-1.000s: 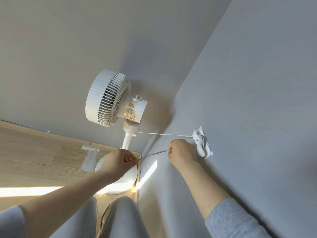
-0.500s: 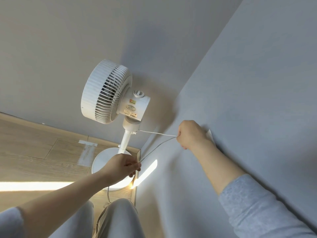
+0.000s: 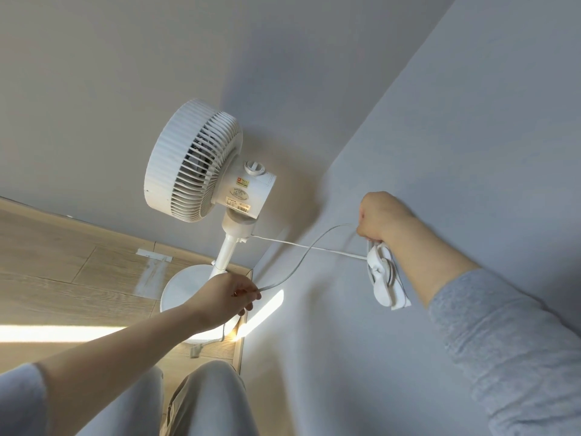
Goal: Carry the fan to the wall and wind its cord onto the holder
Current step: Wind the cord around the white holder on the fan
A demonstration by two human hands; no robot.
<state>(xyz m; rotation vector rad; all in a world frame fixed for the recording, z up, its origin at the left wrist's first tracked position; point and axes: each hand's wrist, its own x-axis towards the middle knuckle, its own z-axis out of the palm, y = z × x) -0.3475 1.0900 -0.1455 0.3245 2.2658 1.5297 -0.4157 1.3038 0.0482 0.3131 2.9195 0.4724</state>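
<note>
Right hand (image 3: 382,217), pinching the cord (image 3: 301,258), is now looping over the holder (image 3: 382,275), uncovered again; left hand (image 3: 224,298) is pinching slack. Winding is progressing.

Two plain pale grey walls (image 3: 314,58) meet in a corner that runs from the upper right of the frame down to lower centre. Light wood plank flooring (image 3: 63,272) fills the left side, edged by a wooden skirting board (image 3: 110,234). A bright sunlight strip (image 3: 56,333) crosses the floor at lower left.
</note>
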